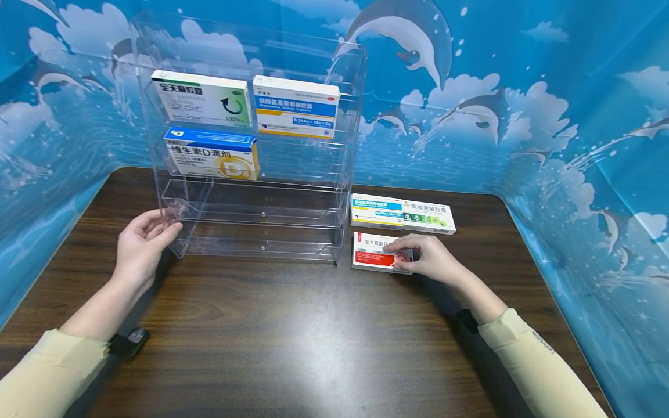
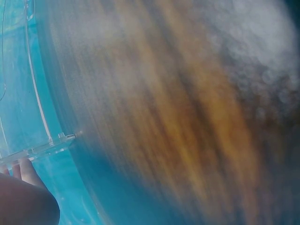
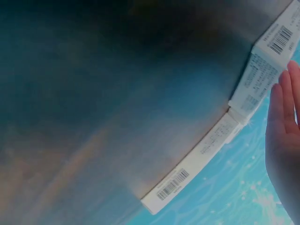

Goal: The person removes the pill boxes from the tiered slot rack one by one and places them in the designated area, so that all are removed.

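Note:
A clear acrylic display rack (image 1: 261, 249) stands on the table, its left side panel held by my left hand (image 1: 143, 238) between thumb and fingers. In the left wrist view, the fingers (image 2: 28, 173) lie against the panel's edge. A red-and-white medicine box (image 1: 371, 258) rests flat to the right of the rack. My right hand (image 1: 428, 258) is over its right end, thumb near the front edge and fingertips over the top. In the right wrist view, the fingers (image 3: 276, 103) look fairly straight beside the box's end (image 3: 279, 40).
Behind the red-and-white box lie a blue-and-white capsule box (image 1: 376, 212) and a green-and-white box (image 1: 431, 217), end to end. The rack carries a green-and-white box (image 1: 201, 101), a blue-and-white box (image 1: 295, 110) and a vitamin D box (image 1: 209, 157). A dolphin-print curtain (image 1: 470, 104) surrounds the table.

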A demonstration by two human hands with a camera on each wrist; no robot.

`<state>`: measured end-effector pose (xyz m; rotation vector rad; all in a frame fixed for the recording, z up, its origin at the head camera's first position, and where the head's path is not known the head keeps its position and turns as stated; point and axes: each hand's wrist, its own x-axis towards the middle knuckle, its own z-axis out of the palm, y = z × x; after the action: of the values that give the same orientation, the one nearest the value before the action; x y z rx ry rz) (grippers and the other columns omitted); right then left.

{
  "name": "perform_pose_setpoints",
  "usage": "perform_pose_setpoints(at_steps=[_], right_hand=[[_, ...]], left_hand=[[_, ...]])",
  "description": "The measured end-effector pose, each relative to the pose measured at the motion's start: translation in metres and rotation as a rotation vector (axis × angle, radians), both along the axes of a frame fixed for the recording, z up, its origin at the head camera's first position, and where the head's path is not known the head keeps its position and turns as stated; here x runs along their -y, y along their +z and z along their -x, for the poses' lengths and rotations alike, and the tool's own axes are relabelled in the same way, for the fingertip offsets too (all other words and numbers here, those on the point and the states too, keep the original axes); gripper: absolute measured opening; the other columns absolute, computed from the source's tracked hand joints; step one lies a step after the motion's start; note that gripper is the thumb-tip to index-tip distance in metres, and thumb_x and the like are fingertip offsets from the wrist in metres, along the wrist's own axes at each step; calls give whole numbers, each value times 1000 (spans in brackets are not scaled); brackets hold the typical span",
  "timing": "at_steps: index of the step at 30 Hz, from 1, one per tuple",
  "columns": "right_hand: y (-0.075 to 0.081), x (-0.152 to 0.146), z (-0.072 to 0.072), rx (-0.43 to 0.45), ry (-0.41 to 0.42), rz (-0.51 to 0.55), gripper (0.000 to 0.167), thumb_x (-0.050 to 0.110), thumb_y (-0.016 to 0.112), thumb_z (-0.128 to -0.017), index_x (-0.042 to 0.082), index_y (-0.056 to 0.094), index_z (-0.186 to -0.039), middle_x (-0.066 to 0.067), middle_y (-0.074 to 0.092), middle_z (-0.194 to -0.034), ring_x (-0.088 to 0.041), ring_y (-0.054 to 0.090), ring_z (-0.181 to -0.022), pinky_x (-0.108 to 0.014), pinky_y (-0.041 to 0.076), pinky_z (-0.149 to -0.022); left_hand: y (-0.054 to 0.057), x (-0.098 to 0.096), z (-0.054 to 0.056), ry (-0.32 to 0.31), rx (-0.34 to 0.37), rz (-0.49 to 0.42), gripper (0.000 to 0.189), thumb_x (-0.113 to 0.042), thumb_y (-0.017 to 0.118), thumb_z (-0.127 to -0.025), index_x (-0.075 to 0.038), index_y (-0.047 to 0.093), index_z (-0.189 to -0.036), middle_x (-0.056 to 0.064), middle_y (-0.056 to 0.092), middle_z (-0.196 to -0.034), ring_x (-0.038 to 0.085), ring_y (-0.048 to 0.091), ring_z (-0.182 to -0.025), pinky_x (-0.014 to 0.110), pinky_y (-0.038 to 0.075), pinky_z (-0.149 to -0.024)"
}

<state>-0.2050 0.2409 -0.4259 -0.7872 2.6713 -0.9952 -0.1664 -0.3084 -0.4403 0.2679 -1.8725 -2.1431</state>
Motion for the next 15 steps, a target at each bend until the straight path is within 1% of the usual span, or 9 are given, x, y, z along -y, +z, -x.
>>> perform_pose_setpoints(at_steps=[2, 4, 10, 15], right_hand=[[-3, -1, -1, -13, 11, 2, 41, 9, 90, -85, 15, 79, -125, -7, 78, -127, -22, 67, -110, -32, 56, -89], [-5, -1, -1, -31, 23, 6, 42, 8, 90, -85, 15, 79, -125, -7, 78, -127, -22, 67, -112, -32, 57, -92], [-9, 3, 2, -102, 46, 2, 41, 0, 85, -87, 13, 79, -125, -5, 79, -124, -20, 63, -103, -30, 57, -86], [-9, 5, 5, -130, 49, -3, 40, 0, 85, -87, 12, 79, -124, -6, 79, -124, -20, 65, -103, -28, 57, -88]], left_hand=[[-1, 1, 0, -1, -4, -1, 33, 11, 69, -95, -20, 70, -103, -20, 74, -101, -10, 70, -89, 1, 55, -77], [-1, 1, 0, -2, -4, 4, 33, 11, 69, -95, -21, 70, -104, -20, 74, -102, -10, 70, -89, 1, 55, -78], [-1, 1, 1, 1, 3, 16, 33, 10, 70, -95, -22, 70, -104, -20, 74, -100, -11, 70, -90, 1, 55, -78], [-1, 1, 1, 1, 8, 13, 33, 10, 70, -95, -22, 70, -103, -20, 73, -101, -11, 69, -90, 1, 55, -78]])
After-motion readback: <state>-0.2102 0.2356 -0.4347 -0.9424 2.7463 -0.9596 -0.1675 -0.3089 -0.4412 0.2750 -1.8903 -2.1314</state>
